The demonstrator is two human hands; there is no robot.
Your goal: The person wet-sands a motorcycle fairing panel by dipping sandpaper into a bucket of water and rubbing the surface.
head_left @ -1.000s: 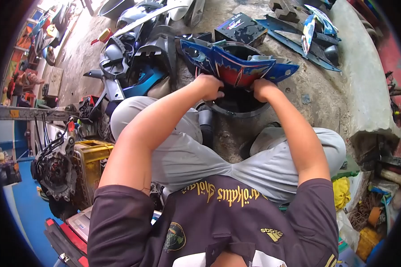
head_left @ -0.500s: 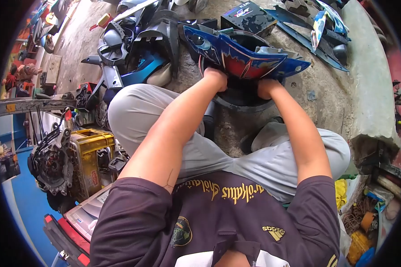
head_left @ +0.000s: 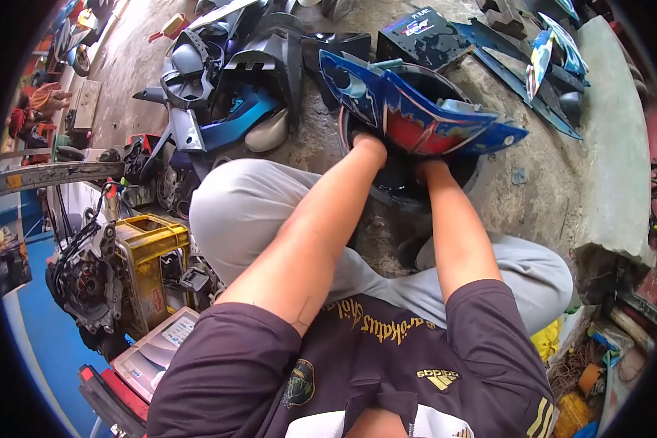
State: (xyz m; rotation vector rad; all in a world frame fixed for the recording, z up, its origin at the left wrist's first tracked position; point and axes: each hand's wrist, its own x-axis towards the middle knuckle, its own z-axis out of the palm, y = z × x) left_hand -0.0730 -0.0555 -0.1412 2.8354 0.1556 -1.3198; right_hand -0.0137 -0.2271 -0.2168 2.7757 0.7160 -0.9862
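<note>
Inside the black tub (head_left: 400, 198), hands (head_left: 371, 148) beneath the blue-red panel (head_left: 417, 123)

A black box (head_left: 423, 40) lies at one o'clock, a blue-white panel (head_left: 540, 62) at two o'clock, and a yellow crate (head_left: 150, 232) at nine o'clock.

The only view looks forward and steeply down from the wearer's head, close above the shirt (head_left: 372, 358) at the bottom; the forearms (head_left: 321, 226) reach towards the upper centre.
</note>
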